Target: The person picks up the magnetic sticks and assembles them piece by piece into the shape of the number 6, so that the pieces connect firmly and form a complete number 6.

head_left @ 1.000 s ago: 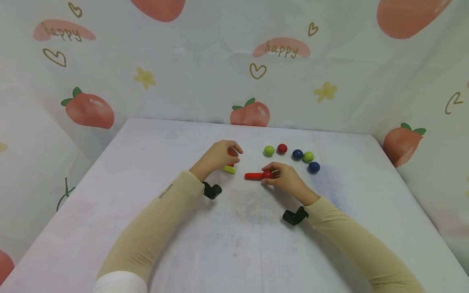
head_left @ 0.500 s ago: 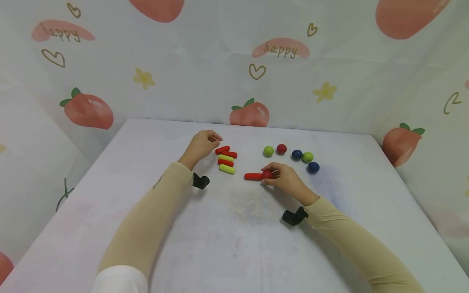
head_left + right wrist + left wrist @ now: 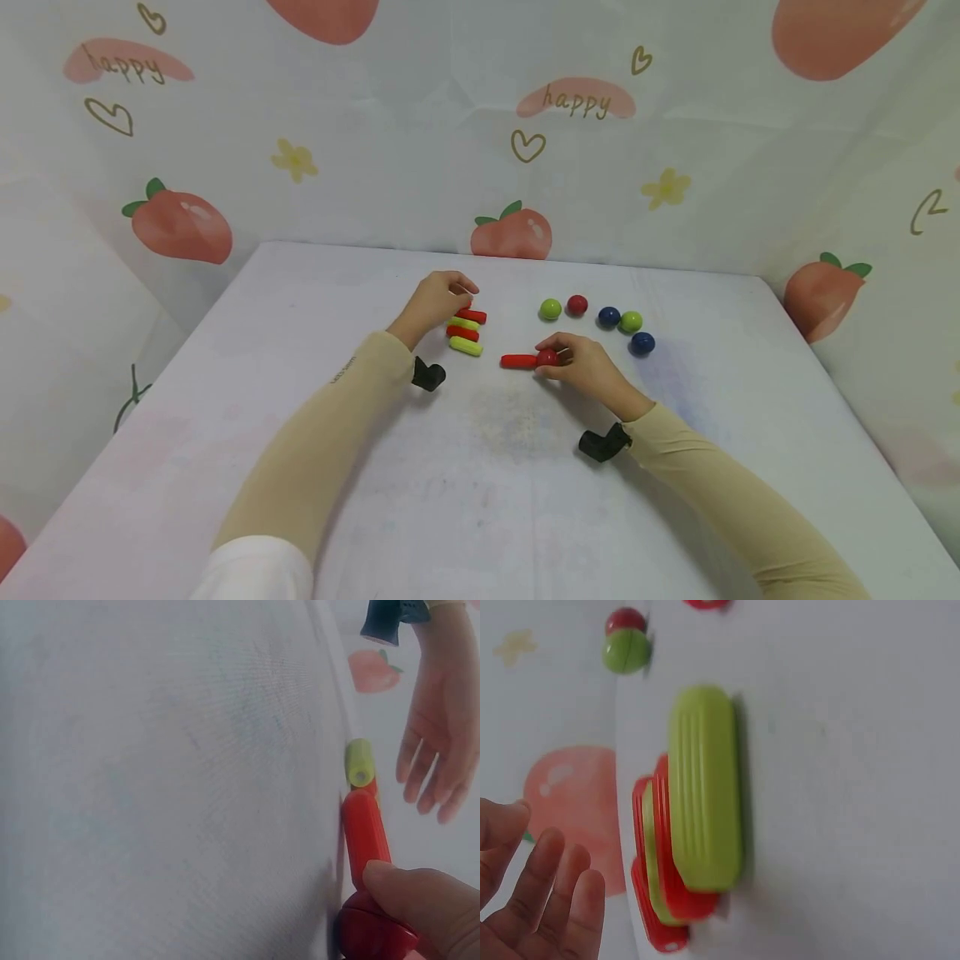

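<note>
In the head view, my right hand (image 3: 588, 367) pinches a glossy red ball (image 3: 547, 357) whose left side meets the end of a red ribbed stick (image 3: 518, 361). The right wrist view shows my thumb (image 3: 427, 900) over the place where the ball (image 3: 371, 930) and stick (image 3: 365, 829) meet. My left hand (image 3: 437, 302) hovers over the far end of a row of short red and yellow-green sticks, its fingers loosely bent and holding nothing. Nearest in the left wrist view is a yellow-green stick (image 3: 705, 787), with a red stick (image 3: 676, 889) beside it.
Behind my right hand lie loose balls: a green ball (image 3: 551, 309), a red ball (image 3: 577, 306), a blue ball (image 3: 609, 317), another green ball (image 3: 632, 322) and another blue ball (image 3: 642, 343). A white cloth (image 3: 480, 483) covers the table. A patterned curtain (image 3: 420, 125) stands behind.
My left hand moved left off the row of sticks, uncovering them, then came partway back right over the far red stick. My right hand stays in place with the red ball.
</note>
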Demonstrator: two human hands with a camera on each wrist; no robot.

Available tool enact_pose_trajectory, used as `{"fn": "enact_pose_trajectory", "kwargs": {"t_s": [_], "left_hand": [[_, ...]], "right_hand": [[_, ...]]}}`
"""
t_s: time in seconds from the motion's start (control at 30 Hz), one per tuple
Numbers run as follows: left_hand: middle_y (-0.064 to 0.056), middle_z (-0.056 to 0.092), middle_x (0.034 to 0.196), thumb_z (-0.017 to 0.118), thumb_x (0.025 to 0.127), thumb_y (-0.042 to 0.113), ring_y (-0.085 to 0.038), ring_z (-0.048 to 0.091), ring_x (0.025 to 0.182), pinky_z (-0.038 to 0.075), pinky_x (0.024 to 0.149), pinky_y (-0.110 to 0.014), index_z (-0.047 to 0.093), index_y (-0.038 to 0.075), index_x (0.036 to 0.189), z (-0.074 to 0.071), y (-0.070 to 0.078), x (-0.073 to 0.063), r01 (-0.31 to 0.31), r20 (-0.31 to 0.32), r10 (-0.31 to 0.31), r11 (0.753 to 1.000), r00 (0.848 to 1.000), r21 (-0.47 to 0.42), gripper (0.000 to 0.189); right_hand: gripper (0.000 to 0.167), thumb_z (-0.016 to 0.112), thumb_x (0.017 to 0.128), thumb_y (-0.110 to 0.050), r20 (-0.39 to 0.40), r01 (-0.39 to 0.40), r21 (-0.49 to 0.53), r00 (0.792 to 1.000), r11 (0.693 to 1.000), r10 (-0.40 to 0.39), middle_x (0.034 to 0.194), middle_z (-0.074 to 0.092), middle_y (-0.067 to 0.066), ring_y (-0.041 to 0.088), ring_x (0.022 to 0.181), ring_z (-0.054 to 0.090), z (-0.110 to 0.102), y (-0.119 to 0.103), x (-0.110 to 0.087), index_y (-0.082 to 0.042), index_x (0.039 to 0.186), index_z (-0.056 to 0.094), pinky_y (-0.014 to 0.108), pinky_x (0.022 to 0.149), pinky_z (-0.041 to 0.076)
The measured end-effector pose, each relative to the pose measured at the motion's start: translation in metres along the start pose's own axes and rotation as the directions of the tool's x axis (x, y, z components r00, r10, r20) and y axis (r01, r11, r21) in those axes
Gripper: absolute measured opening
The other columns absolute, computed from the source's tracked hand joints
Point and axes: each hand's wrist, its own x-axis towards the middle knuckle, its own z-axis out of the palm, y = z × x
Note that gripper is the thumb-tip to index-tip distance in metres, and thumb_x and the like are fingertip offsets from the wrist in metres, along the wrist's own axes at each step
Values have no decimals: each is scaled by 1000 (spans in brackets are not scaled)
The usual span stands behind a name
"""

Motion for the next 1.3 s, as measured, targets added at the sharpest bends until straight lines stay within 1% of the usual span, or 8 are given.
{"fn": "enact_pose_trajectory", "kwargs": {"t_s": [0.17, 0.3, 0.43, 0.53, 0.7, 1.03, 1.17, 1.3], "left_hand": [[-7, 61, 119, 57, 97, 19, -25, 59, 104, 53, 87, -34, 63, 12, 120, 15, 18, 3, -58, 47, 58, 998, 997, 10, 25], [-7, 63, 117, 59, 96, 17, -24, 59, 105, 53, 84, -32, 62, 11, 121, 27, 32, 7, -127, 76, 125, 992, 989, 16, 26], [-9, 62, 121, 62, 95, 16, -22, 57, 114, 51, 91, -33, 61, 9, 124, 37, 45, 12, -187, 89, 184, 982, 979, 21, 30], [-12, 59, 129, 63, 94, 15, -23, 55, 119, 50, 95, -35, 58, 8, 128, 43, 51, 15, -204, 102, 202, 979, 974, 11, 35], [-11, 54, 138, 63, 94, 17, -24, 53, 124, 48, 99, -35, 55, 12, 134, 49, 58, 21, -208, 130, 203, 978, 971, 30, 41], [-8, 54, 139, 61, 95, 14, -23, 53, 124, 48, 99, -35, 55, 15, 136, 62, 64, 32, -218, 164, 207, 974, 965, 56, 41], [-7, 53, 140, 60, 96, 14, -23, 53, 123, 46, 101, -35, 56, 17, 135, 67, 65, 37, -203, 193, 187, 977, 963, 69, 40], [-7, 52, 142, 60, 96, 15, -23, 49, 128, 44, 103, -39, 57, 17, 135, 71, 67, 42, -203, 234, 177, 975, 956, 95, 40]], "right_hand": [[38, 79, 81, -19, 2, -8, 2, 1000, 1000, 8, 108, 68, 11, 29, 102, 66, 0, 1, 1, -10, 116, 66, 43, 93, 51], [38, 78, 82, -19, 6, -4, 6, 1000, 1000, 4, 108, 69, 10, 29, 101, 66, -1, 0, 0, -9, 116, 66, 43, 92, 52], [37, 78, 82, -18, 5, 8, 9, 1000, 1000, -8, 106, 69, 11, 29, 100, 67, -1, 0, 0, -8, 115, 66, 43, 92, 52], [36, 78, 82, -17, 0, 22, 7, 1000, 1000, -22, 105, 69, 11, 29, 98, 67, -1, 0, 0, -8, 115, 66, 43, 91, 52], [36, 78, 81, -17, -8, 40, -4, 999, 999, -40, 103, 70, 11, 28, 96, 68, 0, 0, 1, -8, 114, 67, 43, 89, 53], [35, 79, 81, -18, -11, 46, -7, 999, 999, -46, 102, 70, 11, 28, 96, 68, -2, 0, 0, -8, 113, 67, 43, 89, 53], [35, 79, 81, -17, -14, 58, 2, 998, 998, -58, 102, 70, 11, 28, 96, 69, -1, 0, 0, -7, 113, 67, 43, 89, 53], [34, 78, 81, -17, -22, 71, 3, 997, 997, -71, 102, 70, 11, 28, 96, 69, -1, 0, 0, -7, 112, 68, 43, 88, 53]]}}
